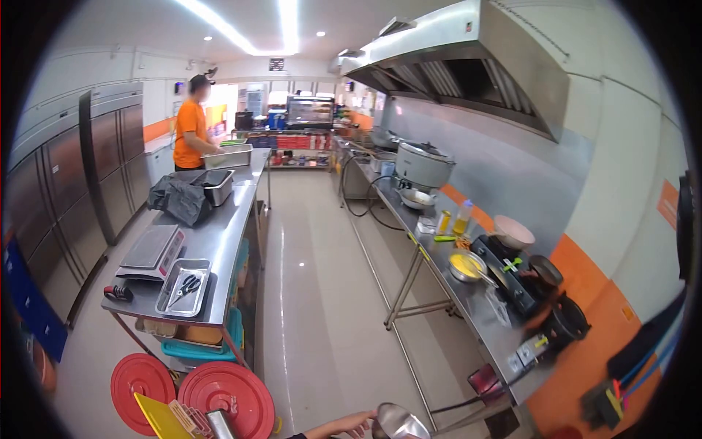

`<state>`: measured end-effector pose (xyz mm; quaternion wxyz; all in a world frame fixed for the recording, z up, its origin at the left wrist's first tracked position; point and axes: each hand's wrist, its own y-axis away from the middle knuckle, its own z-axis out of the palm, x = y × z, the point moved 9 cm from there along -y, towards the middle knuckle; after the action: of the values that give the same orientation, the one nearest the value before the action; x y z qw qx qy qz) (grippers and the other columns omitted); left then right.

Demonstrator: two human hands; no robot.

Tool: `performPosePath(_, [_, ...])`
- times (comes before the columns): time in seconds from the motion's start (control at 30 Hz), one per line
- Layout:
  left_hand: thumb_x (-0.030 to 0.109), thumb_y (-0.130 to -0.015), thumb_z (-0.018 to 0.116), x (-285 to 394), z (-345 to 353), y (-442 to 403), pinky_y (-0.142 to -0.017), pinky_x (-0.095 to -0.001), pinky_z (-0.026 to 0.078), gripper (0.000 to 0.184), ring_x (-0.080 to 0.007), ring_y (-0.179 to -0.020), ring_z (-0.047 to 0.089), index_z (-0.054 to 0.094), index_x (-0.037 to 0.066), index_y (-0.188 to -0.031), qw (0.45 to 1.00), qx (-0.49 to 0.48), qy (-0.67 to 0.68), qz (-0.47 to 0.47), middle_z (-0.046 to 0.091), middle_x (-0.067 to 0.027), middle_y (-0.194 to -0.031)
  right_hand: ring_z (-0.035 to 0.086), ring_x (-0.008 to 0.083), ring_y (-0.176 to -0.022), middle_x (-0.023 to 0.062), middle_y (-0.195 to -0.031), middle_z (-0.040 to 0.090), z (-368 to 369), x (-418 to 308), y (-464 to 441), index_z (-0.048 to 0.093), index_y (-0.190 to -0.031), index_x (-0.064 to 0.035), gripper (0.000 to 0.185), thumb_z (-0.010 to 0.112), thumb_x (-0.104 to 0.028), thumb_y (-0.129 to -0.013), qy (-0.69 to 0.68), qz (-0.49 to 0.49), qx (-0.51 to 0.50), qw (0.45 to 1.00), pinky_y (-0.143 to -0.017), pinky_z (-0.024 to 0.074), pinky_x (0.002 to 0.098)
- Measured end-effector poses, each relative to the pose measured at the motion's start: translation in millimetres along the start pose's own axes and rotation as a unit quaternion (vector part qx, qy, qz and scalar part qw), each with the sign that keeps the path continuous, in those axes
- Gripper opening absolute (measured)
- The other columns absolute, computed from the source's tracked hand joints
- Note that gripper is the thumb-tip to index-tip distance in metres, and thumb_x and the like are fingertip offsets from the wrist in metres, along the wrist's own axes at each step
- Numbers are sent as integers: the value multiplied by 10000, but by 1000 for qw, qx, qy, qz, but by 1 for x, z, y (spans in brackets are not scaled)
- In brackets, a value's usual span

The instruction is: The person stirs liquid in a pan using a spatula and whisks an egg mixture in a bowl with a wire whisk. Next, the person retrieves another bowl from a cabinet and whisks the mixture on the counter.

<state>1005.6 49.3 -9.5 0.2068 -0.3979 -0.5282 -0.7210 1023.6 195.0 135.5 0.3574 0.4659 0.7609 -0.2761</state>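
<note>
At the bottom edge, my left hand (354, 423) reaches in from the left, its fingers at the near rim of a shiny metal bowl (402, 424). The hand appears to grip the bowl by its left side. The bowl is tilted, and its lower part is cut off by the frame. My right hand is out of view. To the left of my hand stand two red round lids (228, 402) and a yellow board (157, 417).
On the right counter are a bowl of yellow food (466, 265), a black stove (504, 282), a pink pan (513, 231) and a large cooker (424, 165). The left table holds a scale (152, 252) and a tray with scissors (183, 287). A person in orange (191, 132) stands beyond.
</note>
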Motion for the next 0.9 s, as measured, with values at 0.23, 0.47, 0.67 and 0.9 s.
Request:
performPosePath(0.23, [584,-846,350,83,-124,-60,-601,-343,537,695,-242,-712,610,360,-40,-1151,977,106,175,51,554,-166,-895,521,196,-563,63,-636,497,10,-12,-201,557,-676,-82,260,643,-316,-750,95,-356,-182,912,-509,416,355])
performPosePath(0.47, [331,-869,401,216,-266,-189,-557,-341,539,477,-265,-678,614,411,-93,-1087,977,211,-8,24,559,-202,-886,524,216,-696,26,-707,509,-51,7,-403,604,-719,-133,189,648,-316,-702,112,-397,-57,909,-656,407,362])
performPosePath(0.67, [370,-864,401,380,-284,-313,-615,-333,540,500,-245,-768,570,452,-34,-1156,981,64,-157,91,544,-167,-967,492,295,-944,78,-905,544,-107,134,-494,652,-839,-146,167,618,-197,-684,243,-117,-64,961,-840,354,446])
performPosePath(0.9, [429,-877,423,512,-274,-463,-686,-315,472,544,-189,-761,583,410,10,-1224,935,13,-305,177,571,-155,-980,493,290,-952,103,-889,558,-187,209,-496,674,-891,-147,231,533,-104,-714,235,116,3,965,-857,358,433])
